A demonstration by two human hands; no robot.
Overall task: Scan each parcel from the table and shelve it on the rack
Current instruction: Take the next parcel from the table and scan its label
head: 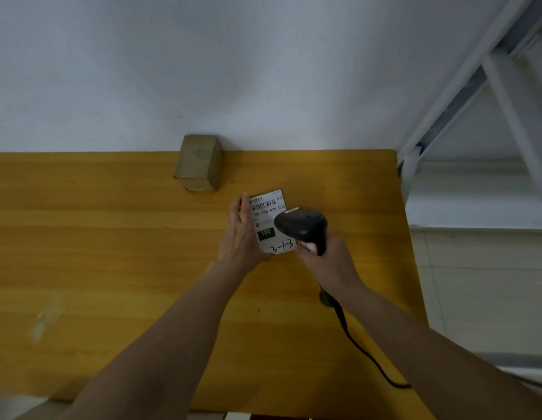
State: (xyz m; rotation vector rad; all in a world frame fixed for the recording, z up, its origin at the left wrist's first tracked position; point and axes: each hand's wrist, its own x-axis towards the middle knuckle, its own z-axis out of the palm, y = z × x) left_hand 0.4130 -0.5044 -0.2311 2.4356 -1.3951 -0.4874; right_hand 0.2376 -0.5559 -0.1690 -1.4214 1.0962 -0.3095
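I'm scanning: my left hand [242, 234] holds the labelled parcel [271, 225], my right hand [327, 259] grips the scanner [303, 225] just beside its label. Next, shelving it on the rack [463, 95] at far right.

A pale, plain wall [203, 71] fills the upper part of the view, lit unevenly (greyer toward the top left). Below it lies the yellow wood-grain tabletop [97, 237], its far edge meeting the wall; a faint whitish smear [45, 322] marks its surface near the left. To the right of the tabletop, a light tiled floor [481, 292] shows, with a pale skirting strip [463, 169] running along the base of the wall.
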